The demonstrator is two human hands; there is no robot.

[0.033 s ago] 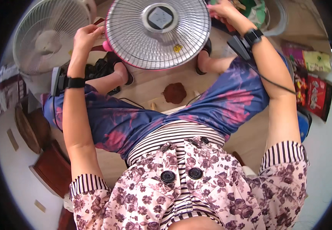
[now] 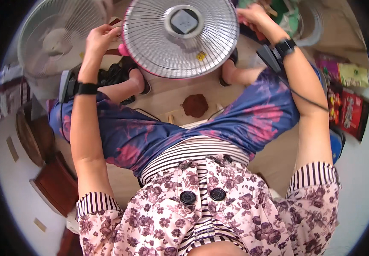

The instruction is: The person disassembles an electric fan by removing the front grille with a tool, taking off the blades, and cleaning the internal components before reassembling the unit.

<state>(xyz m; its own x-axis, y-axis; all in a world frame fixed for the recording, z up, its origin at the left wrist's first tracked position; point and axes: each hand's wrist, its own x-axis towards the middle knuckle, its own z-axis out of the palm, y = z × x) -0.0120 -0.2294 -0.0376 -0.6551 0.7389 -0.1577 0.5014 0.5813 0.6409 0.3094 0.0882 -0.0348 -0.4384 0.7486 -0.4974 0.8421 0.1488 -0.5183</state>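
Note:
A round dish-shaped electric heater (image 2: 163,51), with a silver reflector, a dark wire grille and a pink rim, stands between my feet at the top of the view. A pale square label sits at its centre, with a small yellow mark lower on the grille. My left hand (image 2: 100,40) has its fingers pinched at the left rim, above a pink knob-like part (image 2: 124,50). At the right rim, my right hand (image 2: 256,18) is closed with its fingertips against the edge. What lies behind the dish is hidden.
A white standing fan (image 2: 56,41) is at the far left, beside black plastic bags (image 2: 111,76). A reddish-brown patch (image 2: 194,106) marks the floor between my legs. Colourful packages (image 2: 351,109) stand at right. Brown wooden furniture (image 2: 55,186) lines the left. A green bag (image 2: 284,19) is far right.
The heater and both hands have shifted slightly to the right, and the dish has turned a little. My fingers stay at the rim on both sides.

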